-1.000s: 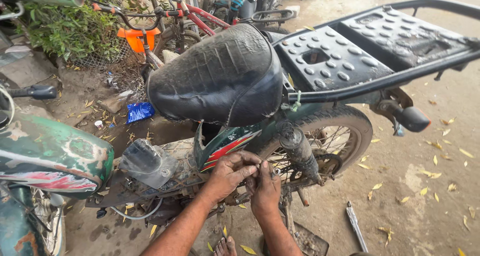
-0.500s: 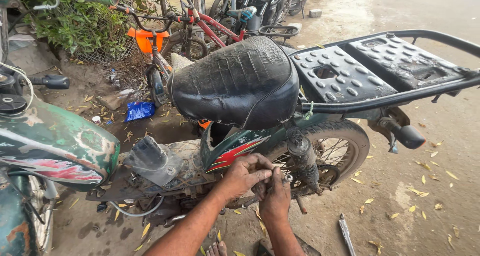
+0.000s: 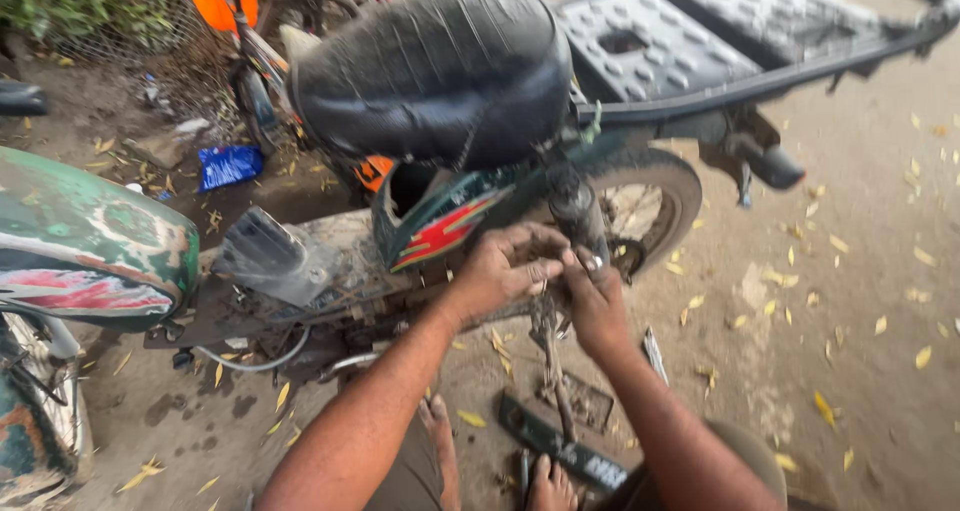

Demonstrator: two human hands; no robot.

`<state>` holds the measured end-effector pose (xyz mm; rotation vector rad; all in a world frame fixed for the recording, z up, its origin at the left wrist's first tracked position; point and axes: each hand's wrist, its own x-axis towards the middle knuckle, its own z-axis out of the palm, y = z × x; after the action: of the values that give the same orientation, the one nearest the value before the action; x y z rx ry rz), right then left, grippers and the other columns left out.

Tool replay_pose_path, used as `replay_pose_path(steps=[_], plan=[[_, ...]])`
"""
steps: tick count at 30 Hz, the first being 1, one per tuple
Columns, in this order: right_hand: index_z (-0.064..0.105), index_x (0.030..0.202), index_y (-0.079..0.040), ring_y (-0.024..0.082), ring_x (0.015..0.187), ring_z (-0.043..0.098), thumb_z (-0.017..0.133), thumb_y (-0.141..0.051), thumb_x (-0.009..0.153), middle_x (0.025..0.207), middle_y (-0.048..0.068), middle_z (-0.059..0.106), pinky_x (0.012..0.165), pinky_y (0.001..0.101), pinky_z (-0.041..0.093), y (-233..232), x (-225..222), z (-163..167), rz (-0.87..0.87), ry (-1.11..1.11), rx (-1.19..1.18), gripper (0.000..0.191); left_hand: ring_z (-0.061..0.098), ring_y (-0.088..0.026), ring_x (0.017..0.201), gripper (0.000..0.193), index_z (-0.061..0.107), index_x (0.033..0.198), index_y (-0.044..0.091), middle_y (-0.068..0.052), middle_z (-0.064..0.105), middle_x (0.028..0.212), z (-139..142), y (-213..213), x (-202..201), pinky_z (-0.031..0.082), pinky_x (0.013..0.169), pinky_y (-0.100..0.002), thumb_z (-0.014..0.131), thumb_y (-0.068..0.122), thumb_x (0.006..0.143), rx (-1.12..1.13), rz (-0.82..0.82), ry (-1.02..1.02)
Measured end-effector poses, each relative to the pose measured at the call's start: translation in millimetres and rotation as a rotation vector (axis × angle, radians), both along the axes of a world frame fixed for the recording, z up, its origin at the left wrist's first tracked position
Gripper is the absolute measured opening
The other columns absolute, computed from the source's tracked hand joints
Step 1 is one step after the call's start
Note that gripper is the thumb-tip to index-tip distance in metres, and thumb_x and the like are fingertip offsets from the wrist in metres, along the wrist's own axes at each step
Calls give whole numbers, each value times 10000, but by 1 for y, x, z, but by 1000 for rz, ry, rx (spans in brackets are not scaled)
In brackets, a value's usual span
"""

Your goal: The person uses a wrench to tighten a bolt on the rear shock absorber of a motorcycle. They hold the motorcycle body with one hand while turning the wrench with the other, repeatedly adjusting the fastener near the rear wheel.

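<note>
- Fingers (image 3: 530,254) of the left hand (image 3: 500,271) are curled and clenched around a small dark part at the motorcycle's rear frame, just below the dusty black rear shock absorber (image 3: 578,216); what exactly they pinch is hidden by the knuckles
- Left of the hands sits the worn green motorcycle with red-striped side panel (image 3: 445,221), its cracked black padded seat (image 3: 430,66) above and a mud-caked engine block (image 3: 270,261) further left
- Right hand (image 3: 595,306) lies just beside the left one, touching it, fingers closed on the same spot from below; both hands are equally near the part
- The shock absorber stands nearly upright, leaning slightly, its long axis running up toward the seat and its lower end meeting the fingers
- Beyond the hands to the right is the spoked rear wheel with dusty tyre (image 3: 655,206), and over it a black moulded rear carrier rack (image 3: 700,31)
- On the dirt ground (image 3: 860,351) below the wrists lie a flat dark tool (image 3: 560,441) and scattered yellow leaves
</note>
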<state>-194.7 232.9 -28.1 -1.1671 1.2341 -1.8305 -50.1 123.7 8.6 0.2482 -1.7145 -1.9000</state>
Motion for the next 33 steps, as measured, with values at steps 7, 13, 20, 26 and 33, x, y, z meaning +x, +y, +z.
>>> replay_pose_path(steps=[7, 13, 20, 26, 33], plan=[[739, 969, -73, 362, 805, 690, 745, -377, 879, 881, 175, 727, 736, 473, 528, 52, -36, -55, -78, 1039, 633, 317, 719, -110, 828, 90, 754, 1021, 52, -26, 770, 926, -6, -14, 32, 590, 777, -260, 777, 98, 946, -655, 589, -71], [724, 993, -64, 368, 937, 701, 752, -340, 848, 964, 192, 723, 816, 503, 562, 66, -47, -99, 20, 990, 1012, 313, 709, -152, 901, 189, 707, 1121, -13, -78, 746, 1014, 25, -20, 73, 579, 853, -290, 780, 67, 966, -781, 939, -56], [720, 1120, -77, 402, 947, 698, 682, -225, 901, 1004, 192, 744, 839, 506, 544, 59, -39, -78, -114, 740, 422, 267, 723, -211, 1020, 417, 735, 1217, 13, -144, 775, 1158, 67, -28, 28, 572, 949, -339, 851, 161, 845, -436, 558, -249], [548, 1379, -37, 397, 1153, 632, 682, -85, 837, 1252, 232, 669, 944, 475, 502, 4, -21, -38, -120, 507, -14, 560, 694, -173, 1103, 699, 654, 1293, 75, -82, 729, 1259, 67, -71, -2, 507, 1008, -323, 921, 303, 689, -423, 510, -636], [631, 1278, -21, 367, 917, 748, 603, -128, 923, 961, 234, 728, 861, 446, 573, -85, 8, -48, -291, 170, 223, 371, 697, -146, 1055, 532, 740, 1227, 90, -56, 778, 1154, 25, -105, 10, 527, 980, -316, 901, 254, 747, -445, 476, -651]])
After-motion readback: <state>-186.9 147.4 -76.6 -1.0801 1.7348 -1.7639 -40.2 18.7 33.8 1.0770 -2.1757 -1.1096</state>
